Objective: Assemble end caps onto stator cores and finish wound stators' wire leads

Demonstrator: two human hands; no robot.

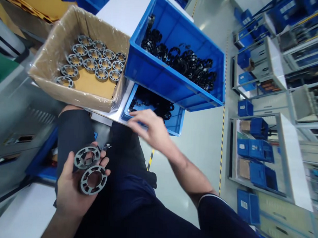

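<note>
My left hand (74, 185) lies palm up over my lap and holds two grey slotted metal rings (89, 168), one above the other. My right hand (150, 127) reaches forward with fingers spread, empty, over the front rim of a small blue bin (176, 125) of black plastic rings. A lined cardboard box (56, 55) at the upper left holds several grey rings laid flat in rows. A large blue bin (161, 77) above the small one holds a heap of black rings (182, 60).
A white table (124, 8) carries the box and bins. Grey metal cabinet (21, 127) stands at the left. At right, shelves (257, 155) with blue boxes line a grey floor marked by yellow-black tape (221, 146). Yellow cardboard sheets (35, 1) lie at top left.
</note>
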